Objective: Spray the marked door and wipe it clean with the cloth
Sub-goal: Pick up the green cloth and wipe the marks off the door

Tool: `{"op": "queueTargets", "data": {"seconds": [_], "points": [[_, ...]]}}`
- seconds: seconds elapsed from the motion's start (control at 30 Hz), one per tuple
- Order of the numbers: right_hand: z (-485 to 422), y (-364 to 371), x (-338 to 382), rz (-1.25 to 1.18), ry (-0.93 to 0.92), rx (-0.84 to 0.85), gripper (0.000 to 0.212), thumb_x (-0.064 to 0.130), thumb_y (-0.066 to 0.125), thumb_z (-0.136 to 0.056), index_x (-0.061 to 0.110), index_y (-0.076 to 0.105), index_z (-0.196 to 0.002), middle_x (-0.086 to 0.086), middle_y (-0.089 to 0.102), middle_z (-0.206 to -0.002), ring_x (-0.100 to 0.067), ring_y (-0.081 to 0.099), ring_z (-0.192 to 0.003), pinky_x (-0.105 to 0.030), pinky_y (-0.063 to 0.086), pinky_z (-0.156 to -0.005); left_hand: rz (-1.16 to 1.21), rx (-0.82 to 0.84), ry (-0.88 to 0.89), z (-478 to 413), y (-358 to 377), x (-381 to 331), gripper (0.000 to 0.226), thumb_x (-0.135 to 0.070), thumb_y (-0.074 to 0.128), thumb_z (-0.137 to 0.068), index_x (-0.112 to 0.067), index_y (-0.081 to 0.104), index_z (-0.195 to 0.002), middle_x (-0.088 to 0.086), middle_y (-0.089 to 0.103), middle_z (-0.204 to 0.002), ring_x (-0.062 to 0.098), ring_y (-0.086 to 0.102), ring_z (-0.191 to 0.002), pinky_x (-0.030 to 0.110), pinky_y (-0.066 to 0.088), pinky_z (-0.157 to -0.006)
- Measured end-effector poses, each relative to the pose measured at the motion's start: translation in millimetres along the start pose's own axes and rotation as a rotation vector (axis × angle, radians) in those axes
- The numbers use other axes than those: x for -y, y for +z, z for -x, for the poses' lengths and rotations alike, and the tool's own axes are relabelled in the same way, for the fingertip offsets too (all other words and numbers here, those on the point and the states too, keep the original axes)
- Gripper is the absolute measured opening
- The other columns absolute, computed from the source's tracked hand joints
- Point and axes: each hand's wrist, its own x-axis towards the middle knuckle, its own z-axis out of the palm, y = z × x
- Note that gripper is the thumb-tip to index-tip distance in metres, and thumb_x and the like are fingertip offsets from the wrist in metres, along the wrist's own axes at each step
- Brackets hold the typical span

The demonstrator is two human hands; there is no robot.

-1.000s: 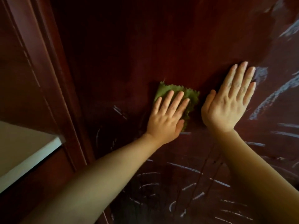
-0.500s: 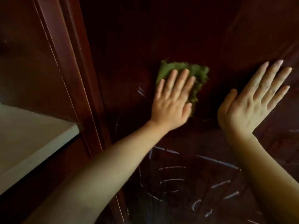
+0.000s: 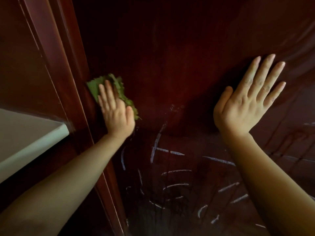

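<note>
2 bare hands lie flat on the door, each with its own job. The left hand [image 3: 117, 114], fingers straight and close together, presses a crumpled green cloth with a zigzag-cut edge [image 3: 94, 86] against the glossy, dark red-brown wooden door [image 3: 170, 57]. The cloth shows at 11 o'clock of the knuckles and along the thumb side at 3 o'clock, so the palm covers most of it. A flat palm spreads the push across the rag, which I judge suits wiping a broad panel. The hand is blurred, so it is probably mid-stroke.

The right hand [image 3: 245, 106], at 3 o'clock of the left and well apart from it, is spread open on bare panel and holds nothing. It most likely braces the person or steadies the door against the wiping pressure.

The cloth sits at the panel's left edge, just beside the moulded red-brown door frame [image 3: 56, 48] at 9 o'clock. Pale chalk-like strokes [image 3: 170, 152] lie at 6 o'clock of both hands. The panel at 12 o'clock shows only faint smears, so the upper part looks done and the lower part remains. Thin dark runs [image 3: 289, 142] at 4 o'clock of the right hand look like drips, which suggests the spraying is over. A pale flat ledge [image 3: 25, 137] lies at 8 o'clock, beyond the frame.
</note>
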Motion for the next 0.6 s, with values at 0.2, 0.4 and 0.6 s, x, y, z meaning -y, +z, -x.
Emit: {"op": "queueTargets", "data": {"seconds": [0.2, 0.4, 0.6], "points": [[-2.5, -6.9, 0.6, 0.011, -0.006, 0.044, 0.066, 0.025, 0.042, -0.098, 0.001, 0.020, -0.155, -0.024, 0.022, -0.160, -0.045, 0.018, -0.148, -0.057, 0.011, -0.121, -0.025, 0.068, 0.270, 40.5, 23.2, -137.0, 0.062, -0.039, 0.045, -0.086, -0.003, 0.050, -0.136, 0.015, 0.021, -0.160, 0.039, 0.008, -0.149, 0.050, -0.002, -0.121], [6.3, -13.2, -22.5, -0.103, -0.096, 0.153, 0.059, 0.030, 0.030, -0.105, 0.011, 0.012, -0.158, -0.019, 0.014, -0.164, -0.043, 0.012, -0.150, -0.054, 0.007, -0.123, -0.086, 0.119, 0.466, 60.9, 30.0, -191.4, 0.065, -0.042, 0.030, -0.099, -0.014, 0.014, -0.155, 0.005, -0.016, -0.160, 0.028, -0.016, -0.150, 0.043, -0.002, -0.122], [45.7, -7.0, 2.2, -0.138, -0.017, 0.178, 0.063, 0.027, 0.035, -0.102, 0.004, 0.012, -0.157, -0.026, 0.014, -0.161, -0.051, 0.013, -0.147, -0.064, 0.011, -0.118, -0.089, 0.153, 0.472, 46.5, 12.7, -101.5, 0.068, -0.042, 0.052, -0.087, -0.014, 0.041, -0.148, 0.007, 0.029, -0.160, 0.026, 0.013, -0.151, 0.042, 0.006, -0.122]]}}
